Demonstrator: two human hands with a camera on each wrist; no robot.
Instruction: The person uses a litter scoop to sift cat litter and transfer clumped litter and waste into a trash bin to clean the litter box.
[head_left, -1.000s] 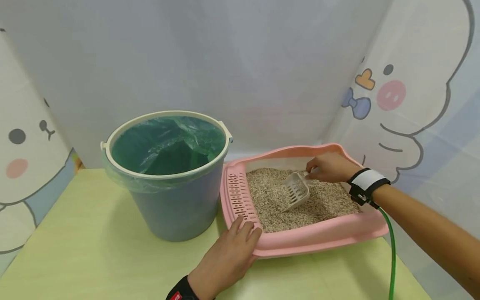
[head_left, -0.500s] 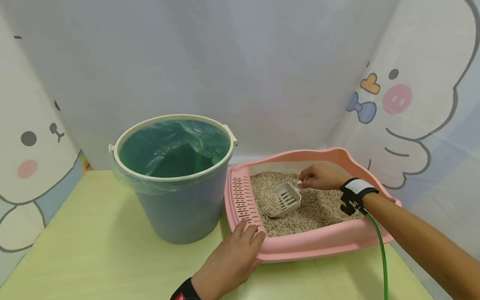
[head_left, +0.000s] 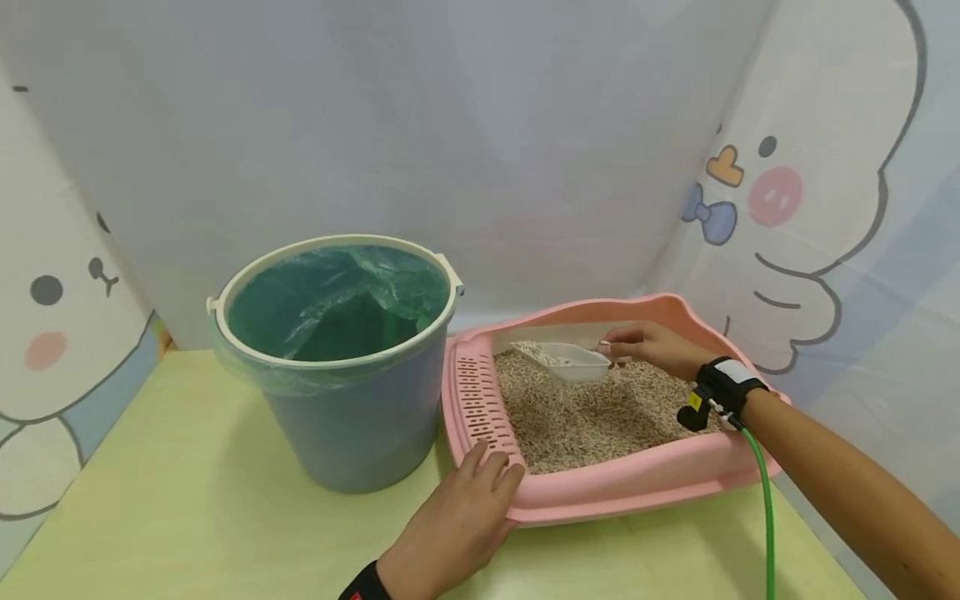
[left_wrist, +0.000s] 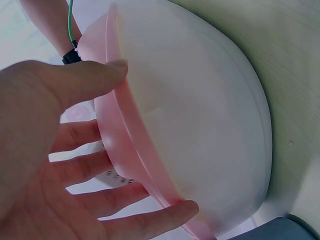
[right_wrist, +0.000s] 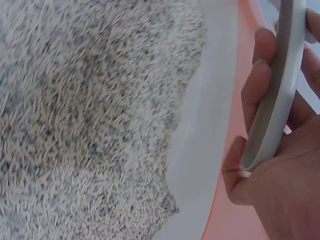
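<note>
My right hand (head_left: 651,346) pinches the handle of a white slotted scoop (head_left: 564,361), fingers and thumb curled round it. The scoop reaches out leftward from my fingers, held roughly level above the litter (head_left: 592,412), its long axis running left to right and its open end toward the bucket (head_left: 337,358). It seems to carry some litter, though the view is too small to be sure. My left hand (head_left: 457,521) rests with fingers straight on the near left corner of the pink litter tray (head_left: 637,483), which sits on the green table (head_left: 180,508).
</note>
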